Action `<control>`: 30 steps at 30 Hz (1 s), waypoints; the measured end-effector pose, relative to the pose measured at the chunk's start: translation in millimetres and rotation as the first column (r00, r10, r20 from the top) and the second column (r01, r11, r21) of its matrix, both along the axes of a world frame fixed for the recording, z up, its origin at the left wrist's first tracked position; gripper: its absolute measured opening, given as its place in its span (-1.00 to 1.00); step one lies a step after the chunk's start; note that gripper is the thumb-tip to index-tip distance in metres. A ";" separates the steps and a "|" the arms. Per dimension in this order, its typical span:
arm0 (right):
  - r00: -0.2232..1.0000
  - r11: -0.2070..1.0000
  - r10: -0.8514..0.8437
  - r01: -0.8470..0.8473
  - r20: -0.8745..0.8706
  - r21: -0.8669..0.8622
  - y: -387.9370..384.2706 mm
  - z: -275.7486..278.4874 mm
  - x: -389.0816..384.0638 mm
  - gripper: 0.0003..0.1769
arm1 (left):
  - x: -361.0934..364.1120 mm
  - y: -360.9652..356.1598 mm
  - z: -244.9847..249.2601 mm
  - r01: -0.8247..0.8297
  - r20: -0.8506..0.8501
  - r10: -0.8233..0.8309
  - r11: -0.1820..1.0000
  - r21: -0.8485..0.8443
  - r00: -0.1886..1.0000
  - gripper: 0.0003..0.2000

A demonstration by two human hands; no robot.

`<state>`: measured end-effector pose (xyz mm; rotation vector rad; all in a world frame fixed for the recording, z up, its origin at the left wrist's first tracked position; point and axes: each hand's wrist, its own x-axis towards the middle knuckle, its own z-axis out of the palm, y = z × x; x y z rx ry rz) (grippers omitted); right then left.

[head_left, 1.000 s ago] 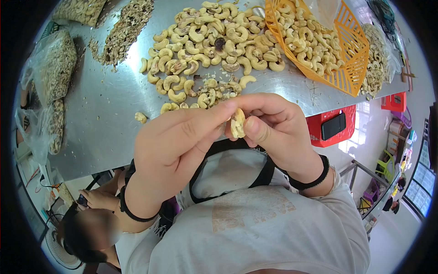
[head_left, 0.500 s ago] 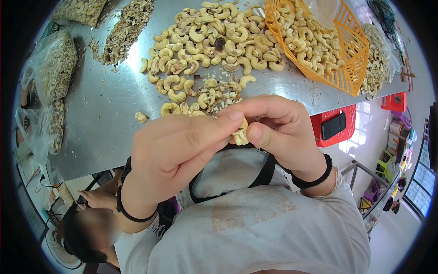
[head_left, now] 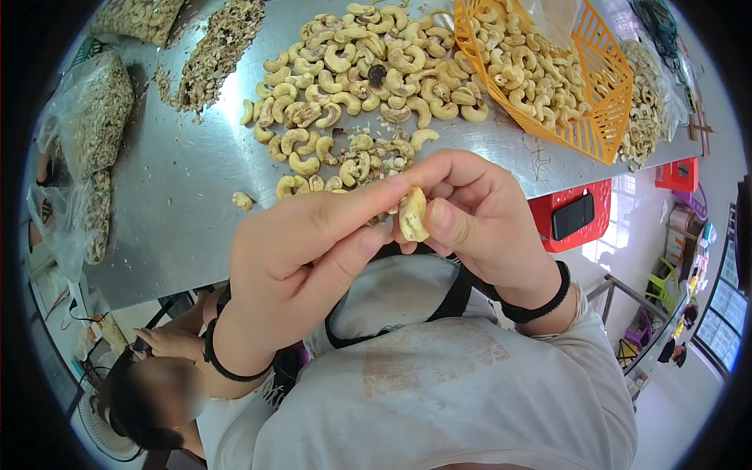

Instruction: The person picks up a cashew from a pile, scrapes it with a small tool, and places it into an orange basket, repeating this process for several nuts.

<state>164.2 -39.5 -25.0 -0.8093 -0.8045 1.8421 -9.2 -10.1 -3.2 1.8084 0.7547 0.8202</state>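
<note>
One cashew sits pinched between the thumb and fingers of the right hand, between the main pile and the person's body. Only the fingertips grip it, with the thumb on its near side, probably so that most of its surface shows and it can be turned easily. The left hand comes in from the other side, index finger and thumb parted close to the nut, seemingly to steady or work its edge; whether these fingers touch it or pinch a small bit, I cannot tell.

Loose cashews of the main pile lie spread over the metal bench, most likely so that single nuts are simple to see and pick out. Pale crumbs lie at the pile's near edge, close under the hands, where falling bits would land. One lone nut rests apart, to the near left of the pile.

Right of the pile, the orange basket tilts, full of whole-looking cashews; its raised rim presumably keeps them from mixing with the loose ones. Left of the pile lie a heap of small brownish pieces and, farther out, a clear plastic bag of similar pieces, apparently bagged to contain them.
</note>
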 end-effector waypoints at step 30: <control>0.996 0.996 -0.086 0.086 -0.027 -0.019 -2.4 -4.0 -3.9 -0.74 | 2.9 -6.4 7.2 -0.063 -0.112 0.049 0.989 -0.131 0.992 -0.72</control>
